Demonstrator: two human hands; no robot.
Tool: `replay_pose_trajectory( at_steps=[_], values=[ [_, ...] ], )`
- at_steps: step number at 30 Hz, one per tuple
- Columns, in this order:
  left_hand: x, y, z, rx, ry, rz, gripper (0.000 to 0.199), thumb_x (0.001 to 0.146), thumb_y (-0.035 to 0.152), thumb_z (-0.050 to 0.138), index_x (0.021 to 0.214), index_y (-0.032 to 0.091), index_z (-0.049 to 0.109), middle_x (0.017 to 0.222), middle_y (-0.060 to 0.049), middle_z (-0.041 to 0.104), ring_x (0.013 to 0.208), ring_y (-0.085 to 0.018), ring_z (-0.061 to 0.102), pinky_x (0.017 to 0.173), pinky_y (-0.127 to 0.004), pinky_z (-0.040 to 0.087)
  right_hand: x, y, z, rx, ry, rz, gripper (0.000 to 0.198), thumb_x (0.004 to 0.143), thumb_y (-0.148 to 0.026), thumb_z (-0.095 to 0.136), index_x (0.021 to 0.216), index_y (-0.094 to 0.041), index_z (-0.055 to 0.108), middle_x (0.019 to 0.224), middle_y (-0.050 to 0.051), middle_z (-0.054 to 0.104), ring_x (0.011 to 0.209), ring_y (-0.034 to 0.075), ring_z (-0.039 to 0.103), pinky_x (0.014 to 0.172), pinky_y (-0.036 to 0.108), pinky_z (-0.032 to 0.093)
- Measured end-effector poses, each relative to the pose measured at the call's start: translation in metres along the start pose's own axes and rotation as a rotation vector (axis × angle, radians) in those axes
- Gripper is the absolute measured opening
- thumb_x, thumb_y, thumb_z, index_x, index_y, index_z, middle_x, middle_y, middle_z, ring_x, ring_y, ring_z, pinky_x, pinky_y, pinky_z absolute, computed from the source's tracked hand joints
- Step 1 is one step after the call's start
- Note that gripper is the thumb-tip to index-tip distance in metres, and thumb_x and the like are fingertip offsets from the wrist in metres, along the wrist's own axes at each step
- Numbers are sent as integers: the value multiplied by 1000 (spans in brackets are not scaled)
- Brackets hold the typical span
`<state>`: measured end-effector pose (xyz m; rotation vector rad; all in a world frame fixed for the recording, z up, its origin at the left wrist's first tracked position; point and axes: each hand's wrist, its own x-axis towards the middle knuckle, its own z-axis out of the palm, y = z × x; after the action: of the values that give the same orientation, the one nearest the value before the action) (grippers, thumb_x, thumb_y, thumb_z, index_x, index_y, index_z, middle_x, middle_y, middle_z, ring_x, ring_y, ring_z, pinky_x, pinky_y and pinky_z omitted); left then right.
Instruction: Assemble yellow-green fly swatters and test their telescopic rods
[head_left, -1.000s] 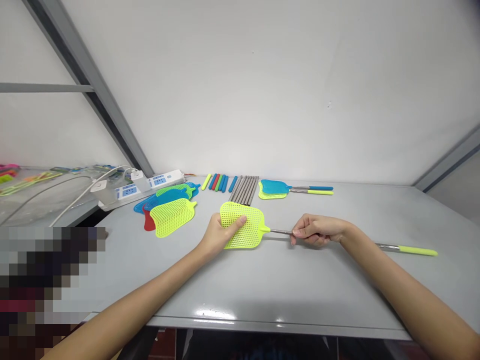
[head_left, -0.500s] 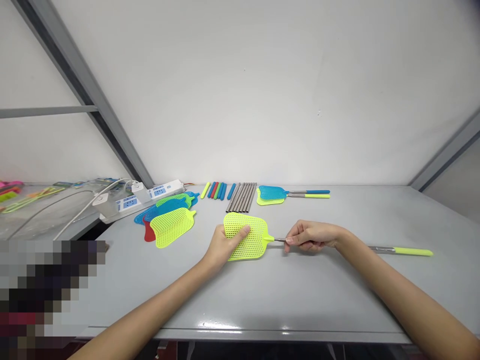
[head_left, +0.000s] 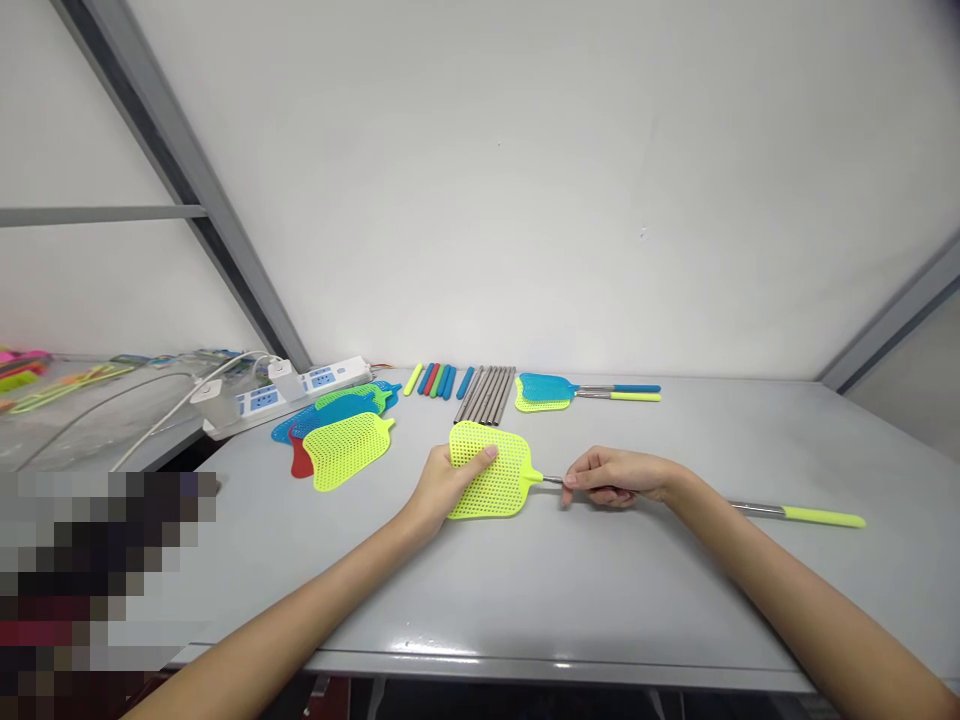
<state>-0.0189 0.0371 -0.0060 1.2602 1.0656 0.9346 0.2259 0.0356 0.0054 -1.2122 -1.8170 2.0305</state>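
Observation:
My left hand (head_left: 442, 487) grips the yellow perforated head of a fly swatter (head_left: 504, 490), thumb on top and the other fingers underneath. At the head's neck, my right hand (head_left: 611, 478) pinches the thin metal rod (head_left: 552, 479) between thumb and fingers. The rod runs behind my right wrist and forearm, and a thicker metal tube (head_left: 756, 509) with a yellow grip (head_left: 825, 517) shows on the far side. Part of the rod is hidden by my right hand and arm.
Loose swatter heads (head_left: 346, 452) lie at left beside a white power strip (head_left: 337, 377) with cables. Along the back are several coloured grips (head_left: 435, 381), several metal tubes (head_left: 487, 396) and two swatters (head_left: 546, 389) with handles. A pixelated area covers the lower left.
My right hand has shifted slightly left along the rod, nearer the yellow head. My left hand keeps its hold. The camera view has shifted a little.

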Motion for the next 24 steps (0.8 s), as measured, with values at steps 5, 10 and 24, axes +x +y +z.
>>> replay_pose_trajectory(
  at_steps=[5,10,24],
  values=[
    [0,0,1,17,1,13,37,64,42,59,82,10,60,86,-12,65,74,-22,61,64,-31,48,1,0,3,-25,45,-35,36,73,-41,50,87,-10,61,42,-7,34,36,3,24,34,18,16],
    [0,1,2,11,-6,17,35,65,41,59,83,10,59,84,-11,65,74,-22,61,66,-32,48,1,-4,7,-1,84,-62,38,75,-43,47,90,-11,61,46,-5,39,38,4,28,36,19,20],
    [-3,1,3,10,-54,-13,35,66,41,57,84,11,59,90,-12,64,71,-21,61,63,-31,48,5,-6,20,10,64,-73,32,73,-44,49,75,-12,57,47,-7,30,39,4,23,38,20,17]
  ],
)
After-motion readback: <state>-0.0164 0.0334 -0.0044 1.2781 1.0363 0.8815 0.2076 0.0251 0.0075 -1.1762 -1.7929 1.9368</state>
